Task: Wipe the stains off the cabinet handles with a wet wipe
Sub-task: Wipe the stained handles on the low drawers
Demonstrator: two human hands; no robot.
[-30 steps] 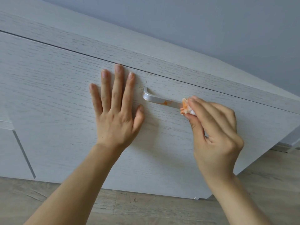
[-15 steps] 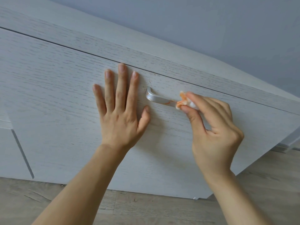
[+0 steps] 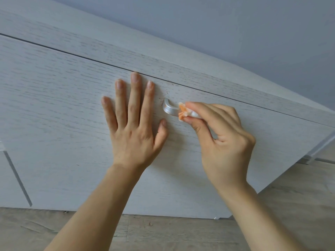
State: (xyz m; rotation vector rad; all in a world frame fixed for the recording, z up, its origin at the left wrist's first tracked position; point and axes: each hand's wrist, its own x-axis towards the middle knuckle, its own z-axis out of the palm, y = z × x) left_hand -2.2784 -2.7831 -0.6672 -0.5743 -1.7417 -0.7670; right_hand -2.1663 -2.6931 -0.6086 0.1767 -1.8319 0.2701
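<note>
right hand [image 3: 224,142] pinches the stained wipe [image 3: 183,113] on the handle [image 3: 169,108], whose long axis runs left-right; the bare end lies just left of the fingers. left hand [image 3: 134,134] rests flat, fingers straight, on the door [image 3: 54,105].

One camera, worn on my head.
It looks forward and down, tilted, close on the cabinet front [image 3: 54,105] before me; my hands reach in from below, the floor [image 3: 163,232] along the bottom edge.
</note>
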